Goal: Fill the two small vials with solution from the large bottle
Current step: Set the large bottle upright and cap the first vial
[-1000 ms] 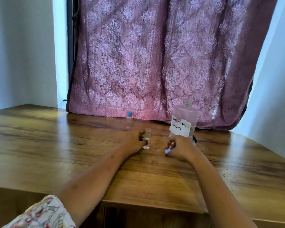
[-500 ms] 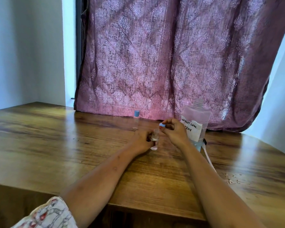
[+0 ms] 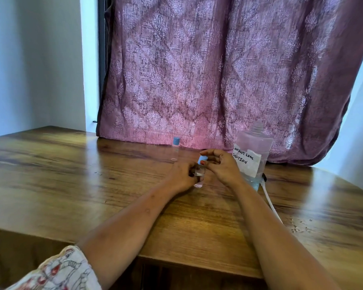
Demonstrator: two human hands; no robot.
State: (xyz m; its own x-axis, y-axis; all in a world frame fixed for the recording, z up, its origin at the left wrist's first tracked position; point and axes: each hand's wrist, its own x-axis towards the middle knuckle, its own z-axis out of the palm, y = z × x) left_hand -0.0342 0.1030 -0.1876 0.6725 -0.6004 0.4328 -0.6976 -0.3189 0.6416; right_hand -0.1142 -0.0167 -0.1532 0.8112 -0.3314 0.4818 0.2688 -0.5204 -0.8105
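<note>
My left hand (image 3: 182, 174) grips a small clear vial (image 3: 199, 175) standing on the wooden table (image 3: 92, 185). Just above the vial's mouth, my right hand (image 3: 220, 164) pinches a small blue cap (image 3: 203, 159). A second clear vial (image 3: 175, 149) with a blue cap on stands farther back near the curtain. The large clear bottle (image 3: 255, 149), uncapped and labelled "contact lens solution", stands right behind my right hand, partly hidden by it.
A white tube (image 3: 270, 203) with a black fitting lies on the table beside the bottle's base, running toward me. A mauve patterned curtain (image 3: 218, 70) hangs along the table's back edge. Crumbs lie at the right.
My right hand lifted the blue cap from the table beside the bottle and brought it leftward over the vial. The left hand kept its hold. The camera shifted slightly left.
</note>
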